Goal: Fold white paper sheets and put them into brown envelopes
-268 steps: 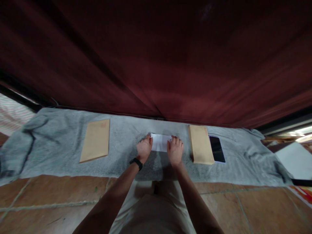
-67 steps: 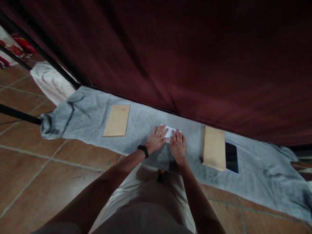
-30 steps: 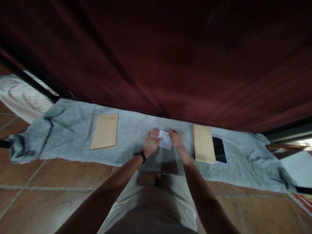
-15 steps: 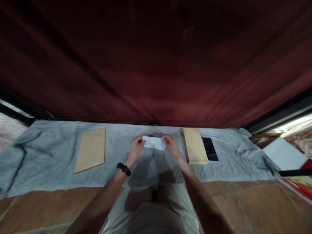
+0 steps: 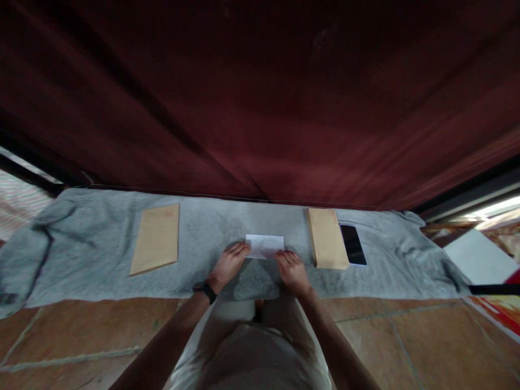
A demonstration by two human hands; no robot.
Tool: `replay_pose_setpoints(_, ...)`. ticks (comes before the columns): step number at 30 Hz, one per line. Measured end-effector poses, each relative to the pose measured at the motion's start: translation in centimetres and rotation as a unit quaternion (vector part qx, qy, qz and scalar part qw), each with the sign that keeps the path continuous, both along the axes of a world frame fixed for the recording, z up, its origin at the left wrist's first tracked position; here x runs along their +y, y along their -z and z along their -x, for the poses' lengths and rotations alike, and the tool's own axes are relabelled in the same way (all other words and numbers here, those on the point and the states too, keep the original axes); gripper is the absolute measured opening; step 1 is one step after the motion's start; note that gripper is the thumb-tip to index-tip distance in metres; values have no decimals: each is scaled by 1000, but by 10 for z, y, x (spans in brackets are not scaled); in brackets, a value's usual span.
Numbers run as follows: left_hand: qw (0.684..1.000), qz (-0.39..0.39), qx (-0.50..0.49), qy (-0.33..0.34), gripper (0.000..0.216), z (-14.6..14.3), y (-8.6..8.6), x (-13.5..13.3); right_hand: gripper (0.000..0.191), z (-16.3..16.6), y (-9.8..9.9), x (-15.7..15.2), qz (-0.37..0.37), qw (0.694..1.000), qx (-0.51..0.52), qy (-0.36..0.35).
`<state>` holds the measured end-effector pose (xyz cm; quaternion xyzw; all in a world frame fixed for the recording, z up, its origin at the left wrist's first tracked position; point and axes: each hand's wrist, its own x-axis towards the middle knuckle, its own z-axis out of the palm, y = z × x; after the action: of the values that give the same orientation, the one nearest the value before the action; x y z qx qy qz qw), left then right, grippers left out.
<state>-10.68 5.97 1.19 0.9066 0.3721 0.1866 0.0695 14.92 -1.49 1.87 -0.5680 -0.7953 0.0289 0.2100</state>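
A folded sheet of white paper (image 5: 265,245) lies level between my two hands, low over or on the grey cloth. My left hand (image 5: 229,265) grips its left end near the lower corner, fingers pressed together. At the right end, my right hand (image 5: 292,271) pinches the lower corner in the same way. Both thumbs are mostly hidden. To the left rests a brown envelope (image 5: 157,238), flat on the cloth. A stack of brown envelopes (image 5: 330,239) lies to the right of my right hand.
A dark-screened phone (image 5: 353,245) lies against the stack's right side. The grey cloth (image 5: 101,244) covers a long narrow surface, with a dark red curtain-like sheet (image 5: 260,135) rising behind it. Farther right are a white board (image 5: 481,254) and a red and yellow package (image 5: 501,311).
Both hands have come down and nearer to my body with the paper. The paper was tilted up before and now lies flatter. The envelopes and phone stay in place on the cloth.
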Motion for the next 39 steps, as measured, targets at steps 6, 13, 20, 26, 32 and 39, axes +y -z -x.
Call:
replay_pose_setpoints(6,999,-10,25,27,42,10,5,-20,33,9,8,-33,11,995,100,-10)
replay_pose_setpoints(13,996,-28,78,42,50,2,10,-46,44,31,8,-15,21,995,85,37)
replay_pose_setpoints(20,996,-24,89,20,49,5,8,-42,50,56,24,-10,8,994,-11,112)
replay_pose_setpoints(26,997,-10,76,8,48,8,5,-47,54,56,27,-12,-12,992,-8,126)
replay_pose_setpoints(32,998,10,34,-55,47,-32,-6,-53,56,56,27,-12,6,994,-8,113)
replay_pose_setpoints(39,993,19,50,-102,62,-69,2,-42,52,52,30,-15,-9,993,-38,111)
